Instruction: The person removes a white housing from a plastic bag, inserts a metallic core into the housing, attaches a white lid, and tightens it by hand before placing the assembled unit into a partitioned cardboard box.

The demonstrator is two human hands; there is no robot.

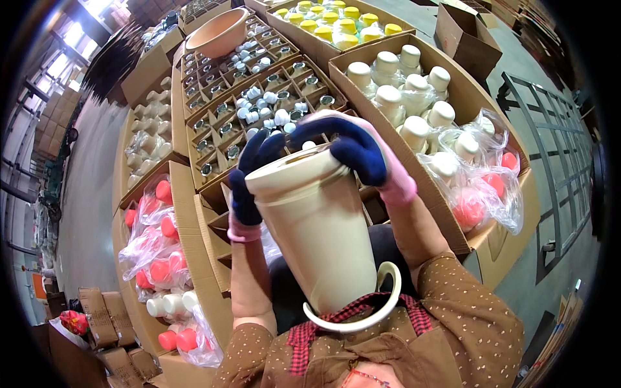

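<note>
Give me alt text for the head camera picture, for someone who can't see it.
Two gloved hands, left hand and right hand, hold a tall cream plastic jug close to the camera. Behind it are cardboard boxes of cream, pink and yellow-capped bottles.

A cream-coloured plastic jug (320,239) is held up close to the camera, tilted so its wide top end points away toward the cartons and its narrower end toward the person's chest. Its body is smooth, plain and tapered, with a thick rim band around the top. A curved open handle of the same cream colour (362,310) loops out at the near end.
</note>
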